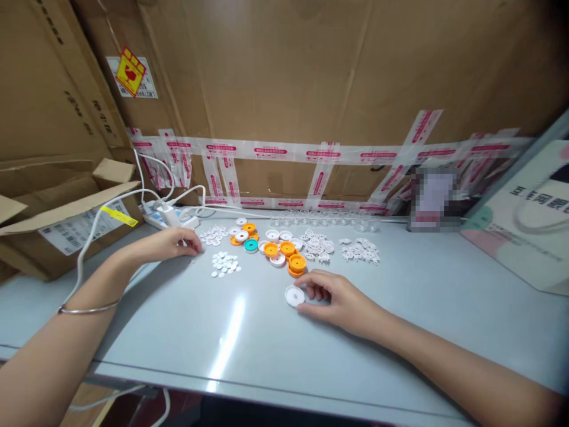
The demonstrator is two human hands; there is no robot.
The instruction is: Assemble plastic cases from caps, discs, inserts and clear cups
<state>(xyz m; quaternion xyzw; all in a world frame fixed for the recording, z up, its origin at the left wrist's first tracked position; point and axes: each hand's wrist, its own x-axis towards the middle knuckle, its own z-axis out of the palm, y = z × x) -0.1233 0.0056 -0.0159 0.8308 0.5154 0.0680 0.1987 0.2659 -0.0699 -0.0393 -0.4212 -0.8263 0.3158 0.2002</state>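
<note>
Head view, only view: the two hands are well apart. Right hand (331, 296) has its thumb and forefinger set against the rim of a white disc (294, 296), which lies at the near end of the disc cluster; whether it bears on the tabletop (377, 356) or is slightly raised, I can't make out. Left hand (180, 242) is low, fingers bent, tips just beside the small clear pieces (214, 235); whether anything is pinched there is hidden. Handling note, judged from the pose: keep the disc level, grip by the rim only so its recessed face stays in sight, and press lightly, since both fingertips sit toward one side and a hard squeeze could push it out of the grasp. Left fingertips would do best picking one small piece at a time, without sweeping the small white discs (226, 264) nearby. Edges and room: the stacked orange discs (297, 262) stand just beyond the right forefinger, so a forward slide risks knocking them. White toothed parts (316, 245) lie farther back, with a row of clear rings (326, 218) behind. Best room appears to be toward the near side, short of the table's front edge; glare there may mask clear pieces. Left reach is bounded by the power strip (189, 220) and its cable.
</note>
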